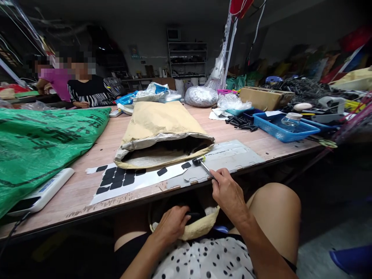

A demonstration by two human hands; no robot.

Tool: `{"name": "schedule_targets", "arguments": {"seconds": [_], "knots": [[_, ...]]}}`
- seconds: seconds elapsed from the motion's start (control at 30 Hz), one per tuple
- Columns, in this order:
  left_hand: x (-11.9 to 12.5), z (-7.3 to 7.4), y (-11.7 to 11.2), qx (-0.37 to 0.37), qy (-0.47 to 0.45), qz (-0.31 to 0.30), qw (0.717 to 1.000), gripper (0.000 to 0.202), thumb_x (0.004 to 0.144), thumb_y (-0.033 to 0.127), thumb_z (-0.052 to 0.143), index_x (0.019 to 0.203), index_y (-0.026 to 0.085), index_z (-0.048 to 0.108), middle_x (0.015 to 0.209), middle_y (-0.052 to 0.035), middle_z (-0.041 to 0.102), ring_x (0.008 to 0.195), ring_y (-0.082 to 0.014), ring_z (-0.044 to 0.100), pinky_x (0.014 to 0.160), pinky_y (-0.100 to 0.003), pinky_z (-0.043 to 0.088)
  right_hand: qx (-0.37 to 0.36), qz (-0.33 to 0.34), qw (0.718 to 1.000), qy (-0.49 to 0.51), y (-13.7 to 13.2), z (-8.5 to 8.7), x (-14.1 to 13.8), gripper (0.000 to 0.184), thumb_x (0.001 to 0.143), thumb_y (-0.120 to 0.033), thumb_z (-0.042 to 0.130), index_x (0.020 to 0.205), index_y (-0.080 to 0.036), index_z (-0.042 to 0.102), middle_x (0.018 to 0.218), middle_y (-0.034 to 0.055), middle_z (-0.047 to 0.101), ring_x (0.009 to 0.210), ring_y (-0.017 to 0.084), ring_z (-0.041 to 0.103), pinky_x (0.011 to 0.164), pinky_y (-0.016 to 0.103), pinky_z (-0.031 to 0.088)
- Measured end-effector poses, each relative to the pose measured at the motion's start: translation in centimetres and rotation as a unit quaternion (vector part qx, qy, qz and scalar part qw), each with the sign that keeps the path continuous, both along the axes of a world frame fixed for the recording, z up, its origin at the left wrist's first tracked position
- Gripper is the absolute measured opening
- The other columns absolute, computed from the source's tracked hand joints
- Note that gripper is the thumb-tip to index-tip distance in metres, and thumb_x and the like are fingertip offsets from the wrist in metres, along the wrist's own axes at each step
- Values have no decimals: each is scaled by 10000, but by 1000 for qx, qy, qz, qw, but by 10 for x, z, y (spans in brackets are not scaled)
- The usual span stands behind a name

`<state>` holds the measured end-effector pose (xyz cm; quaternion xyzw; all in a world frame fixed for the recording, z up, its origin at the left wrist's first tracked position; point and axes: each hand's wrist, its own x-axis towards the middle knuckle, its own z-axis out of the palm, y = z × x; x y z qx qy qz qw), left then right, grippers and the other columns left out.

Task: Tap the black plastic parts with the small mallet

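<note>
My right hand (228,192) is closed round the metal handle of a small hammer (207,167). The hammer's black head, with a yellowish end, is over the grey board (232,155) at the table's front edge. Low over my lap, my left hand (173,223) has its fingers curled together inside a cream-coloured bag (200,229). A dark piece shows by those fingertips, though its kind is unclear. On the table lies a white sheet (145,182) bearing black rounded-square stickers (117,176). Partly over it rests a large tan paper sack (162,120), its mouth open towards me and its inside dark.
A green woven sack (49,135) covers the left side, beside a white scale (55,190) with a cable. Blue tray (279,133), thin black parts (240,123) and a cardboard box (258,97) stand right. Two people sit across at the left, one in a striped top (91,93).
</note>
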<state>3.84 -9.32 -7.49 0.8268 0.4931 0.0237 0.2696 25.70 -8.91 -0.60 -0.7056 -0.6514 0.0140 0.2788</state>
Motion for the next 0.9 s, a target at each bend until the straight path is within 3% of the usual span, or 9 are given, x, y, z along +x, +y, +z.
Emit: {"name": "schedule_targets", "arguments": {"seconds": [0.1, 0.17, 0.27, 0.33, 0.4, 0.47, 0.53, 0.67, 0.9], "knots": [[1, -11, 4, -37, 47, -4, 998, 220, 904, 287, 548, 992, 229, 741, 974, -122, 767, 949, -322, 730, 725, -354, 494, 3, 2, 1000, 3, 0, -1, 1, 349, 940, -151, 496, 1221, -246, 681, 1091, 50, 631, 844, 147, 644, 696, 246, 462], [3, 1, 5, -35, 45, -25, 998, 189, 856, 282, 601, 961, 231, 749, 974, -114, 771, 943, -321, 727, 722, -347, 487, 7, 3, 1000, 5, 0, -1, 1, 352, 939, -148, 492, 1219, -248, 681, 1091, 52, 633, 851, 147, 644, 714, 248, 468], [7, 44, 11, -42, -16, -95, 994, 174, 821, 277, 647, 957, 256, 755, 968, -54, 775, 915, -262, 712, 738, -306, 485, 10, 6, 1000, 4, 0, -1, 1, 353, 940, -147, 490, 1219, -249, 681, 1082, 55, 634, 864, 152, 647, 734, 252, 476], [9, 79, 24, -69, -91, -135, 984, 180, 865, 300, 618, 975, 260, 756, 881, -11, 769, 786, -201, 692, 690, -268, 486, 8, 7, 1000, 0, 0, -1, 1, 355, 939, -142, 491, 1220, -244, 682, 1080, 56, 631, 875, 157, 649, 740, 254, 479], [12, 107, 49, -47, -143, -113, 982, 216, 912, 337, 574, 989, 246, 754, 839, 3, 754, 738, -177, 673, 663, -250, 491, 5, 5, 1000, -4, 0, -1, 1, 357, 936, -135, 492, 1218, -242, 682, 1080, 54, 630, 875, 157, 650, 737, 254, 479], [16, 123, 82, 64, -149, -19, 987, 223, 908, 351, 584, 931, 223, 765, 808, -6, 748, 743, -185, 675, 667, -253, 501, 3, 2, 1000, -1, 0, 0, 1, 359, 933, -131, 494, 1219, -244, 681, 1077, 51, 631, 867, 154, 649, 727, 252, 475], [22, 126, 119, 171, -111, 100, 974, 238, 912, 333, 584, 993, 210, 770, 939, -53, 773, 863, -219, 699, 757, -287, 514, 3, 3, 1000, 6, 0, 0, 1, 355, 933, -130, 496, 1212, -248, 682, 1075, 46, 631, 867, 152, 648, 722, 249, 471], [33, 113, 175, 216, -53, 195, 955, 312, 907, 315, 576, 1120, 166, 749, 1060, -170, 758, 1019, -327, 695, 842, -394, 508, 6, 8, 1000, 14, -1, -1, 1, 359, 937, -126, 489, 1216, -249, 678, 1082, 41, 626, 884, 153, 645, 739, 251, 468], [50, 102, 197, 211, 31, 241, 947, 208, 842, 275, 655, 998, 184, 759, 1045, -185, 756, 1033, -352, 709, 852, -415, 515, 5, 7, 1000, 18, -1, -2, 1, 360, 940, -127, 491, 1222, -247, 680, 1081, 37, 622, 880, 150, 638, 740, 251, 459]]}}
